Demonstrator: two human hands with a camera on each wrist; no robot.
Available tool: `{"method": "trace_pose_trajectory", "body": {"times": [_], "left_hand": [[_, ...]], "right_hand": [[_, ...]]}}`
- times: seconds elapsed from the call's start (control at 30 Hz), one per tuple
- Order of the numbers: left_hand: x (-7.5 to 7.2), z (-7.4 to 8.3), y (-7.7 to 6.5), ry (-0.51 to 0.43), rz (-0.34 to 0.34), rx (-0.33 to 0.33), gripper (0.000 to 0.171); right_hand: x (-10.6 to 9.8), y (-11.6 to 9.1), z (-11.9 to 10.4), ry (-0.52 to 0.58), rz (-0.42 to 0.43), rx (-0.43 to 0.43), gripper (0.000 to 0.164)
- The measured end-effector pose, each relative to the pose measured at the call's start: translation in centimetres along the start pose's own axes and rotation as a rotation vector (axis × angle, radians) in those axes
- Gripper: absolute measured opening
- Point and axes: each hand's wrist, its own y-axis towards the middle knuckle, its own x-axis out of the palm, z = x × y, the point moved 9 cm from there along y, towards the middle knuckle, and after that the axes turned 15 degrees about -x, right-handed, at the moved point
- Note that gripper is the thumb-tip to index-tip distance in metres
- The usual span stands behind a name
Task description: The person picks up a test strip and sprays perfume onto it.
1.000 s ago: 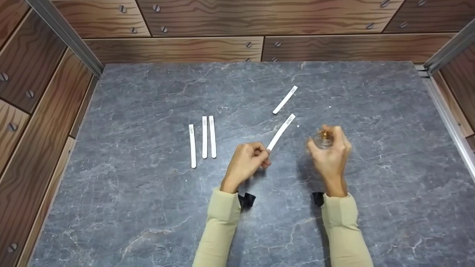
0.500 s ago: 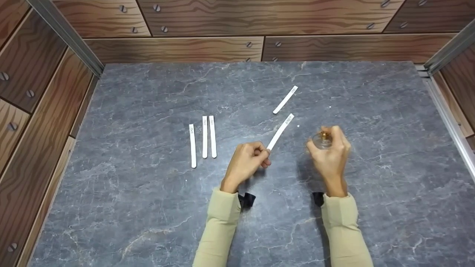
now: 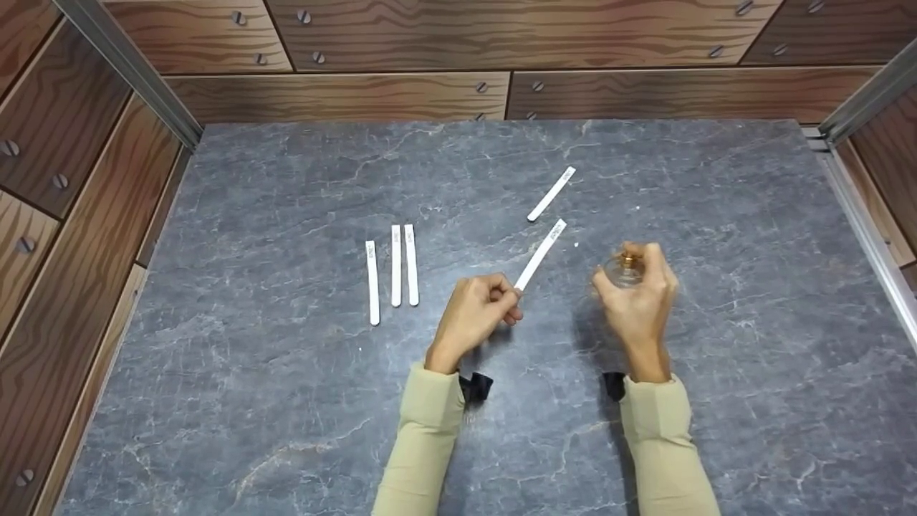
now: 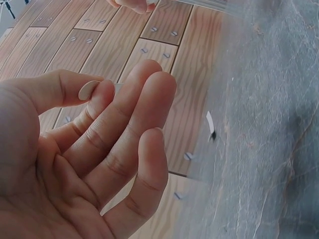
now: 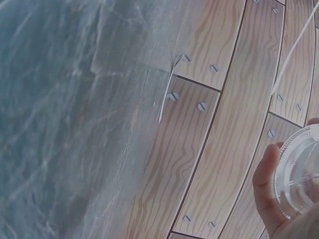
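In the head view my left hand (image 3: 476,312) pinches the lower end of a white paper test strip (image 3: 541,254). The strip slants up and to the right, with small dark writing at its far end. Its rounded end (image 4: 88,90) shows between thumb and finger in the left wrist view. To the right, my right hand (image 3: 640,304) grips a clear glass perfume bottle (image 3: 622,276) with a gold-coloured neck. A finger lies over the bottle's top and hides it. The round glass base (image 5: 299,174) shows in the right wrist view. Bottle and strip are apart.
Several similar strips lie on the grey marbled table (image 3: 286,401). A left strip (image 3: 372,287) stands by itself beside a close pair (image 3: 403,265). Another strip (image 3: 550,195) lies farther back. Wood-patterned panels (image 3: 401,36) border the table.
The far end of the held strip has shifted slightly left, and the strip looks straighter. Both hands keep nearly the same place and hold.
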Motion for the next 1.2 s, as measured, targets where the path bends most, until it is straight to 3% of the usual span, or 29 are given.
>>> {"method": "trace_pose_trajectory", "body": {"times": [0.2, 0.57, 1.2], "left_hand": [[-0.16, 0.11, -0.06, 0.008, 0.003, 0.008, 0.017], [-0.31, 0.06, -0.01, 0.019, 0.008, 0.009, 0.018], [-0.54, 0.15, -0.06, 0.024, 0.017, 0.022, 0.016]], "right_hand": [[-0.07, 0.03, 0.02, 0.013, 0.015, 0.021, 0.038], [-0.29, 0.16, -0.36, 0.023, 0.039, -0.029, 0.036], [-0.21, -0.08, -0.24, 0.004, 0.015, -0.026, 0.034]]}}
